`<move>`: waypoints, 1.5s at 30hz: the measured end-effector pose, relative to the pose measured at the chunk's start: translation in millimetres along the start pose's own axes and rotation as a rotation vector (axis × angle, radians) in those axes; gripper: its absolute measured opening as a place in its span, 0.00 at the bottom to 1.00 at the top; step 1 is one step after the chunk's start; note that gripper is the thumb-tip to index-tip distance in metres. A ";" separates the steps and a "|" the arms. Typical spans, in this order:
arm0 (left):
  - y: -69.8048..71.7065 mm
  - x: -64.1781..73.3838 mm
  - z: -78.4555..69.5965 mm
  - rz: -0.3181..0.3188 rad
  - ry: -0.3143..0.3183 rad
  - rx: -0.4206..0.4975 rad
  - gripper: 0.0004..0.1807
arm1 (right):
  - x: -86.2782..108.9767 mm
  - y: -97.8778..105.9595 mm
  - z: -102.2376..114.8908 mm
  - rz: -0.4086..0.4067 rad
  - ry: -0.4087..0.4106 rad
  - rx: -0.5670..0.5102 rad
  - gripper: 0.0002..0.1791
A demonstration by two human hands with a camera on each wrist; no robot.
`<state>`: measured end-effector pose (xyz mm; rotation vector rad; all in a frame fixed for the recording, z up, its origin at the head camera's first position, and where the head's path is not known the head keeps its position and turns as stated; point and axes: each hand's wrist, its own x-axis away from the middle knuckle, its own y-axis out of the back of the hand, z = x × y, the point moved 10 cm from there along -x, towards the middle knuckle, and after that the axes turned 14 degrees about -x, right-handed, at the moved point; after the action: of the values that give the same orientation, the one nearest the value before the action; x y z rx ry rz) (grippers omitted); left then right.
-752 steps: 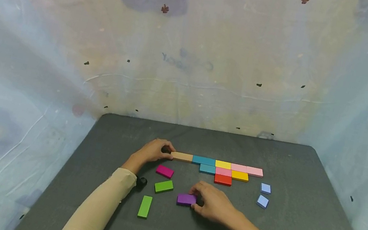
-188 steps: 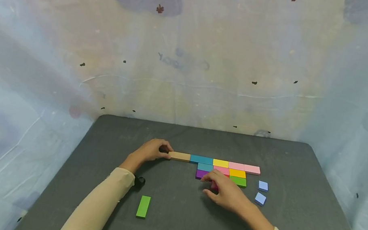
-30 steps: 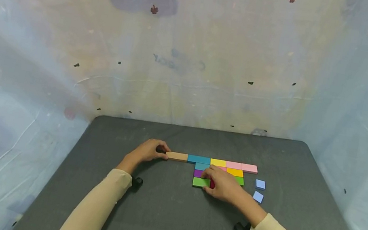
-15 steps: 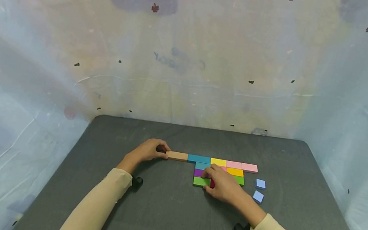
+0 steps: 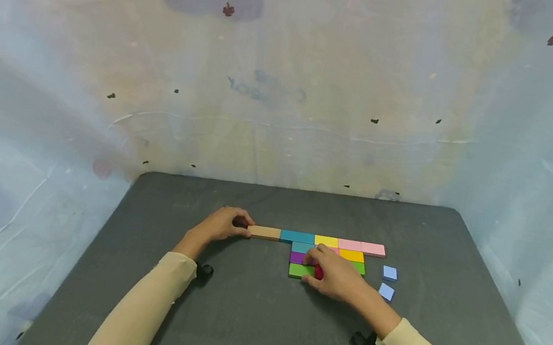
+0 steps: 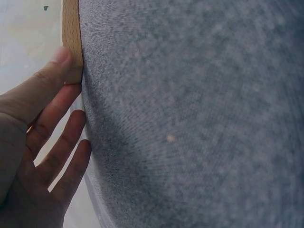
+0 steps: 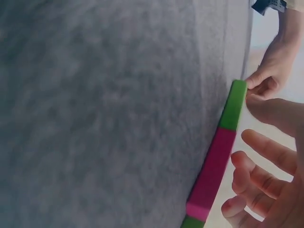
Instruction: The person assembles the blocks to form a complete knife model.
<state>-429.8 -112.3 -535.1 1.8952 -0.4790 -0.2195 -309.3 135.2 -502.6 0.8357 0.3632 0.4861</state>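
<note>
Flat coloured blocks lie edge to edge in stepped rows. My left hand (image 5: 219, 226) pinches the left end of the wooden block (image 5: 266, 233) between thumb and index finger. To its right run a teal block (image 5: 297, 236), a yellow one (image 5: 325, 241) and two pink ones (image 5: 373, 249). My right hand (image 5: 338, 276) hovers over the lower rows, its thumb at the nearest green block (image 5: 299, 271) and its other fingers loosely bent and spread. A magenta block (image 7: 211, 166) adjoins that green block; the hand partly hides it in the head view. A purple block (image 5: 297, 257) lies behind.
Two loose pale blue blocks (image 5: 389, 272) lie to the right of the rows, near my right forearm. The dark grey table (image 5: 227, 324) ends at a hanging patterned sheet (image 5: 282, 75) behind and at both sides.
Since the oldest frame, the loose purple, magenta and green blocks have joined the rows. Over the last second both hands stay almost still; the view shifts slightly. My left hand keeps its place throughout.
</note>
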 end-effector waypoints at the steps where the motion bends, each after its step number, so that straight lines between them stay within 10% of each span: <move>1: -0.2 -0.1 0.6 -0.001 0.002 0.001 0.13 | 1.2 2.6 -0.5 -0.007 -0.009 -0.009 0.17; 28: -1.1 1.3 1.8 -0.011 0.002 0.001 0.14 | 77.4 95.5 -64.5 -0.231 -0.117 -0.091 0.16; 45: -1.6 0.3 -0.2 -0.004 0.000 -0.014 0.14 | 108.9 110.8 -122.9 -0.205 -0.243 -0.082 0.19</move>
<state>-429.1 -111.8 -536.5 1.8825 -0.4724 -0.2257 -308.0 333.2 -505.6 0.7585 0.2000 0.2045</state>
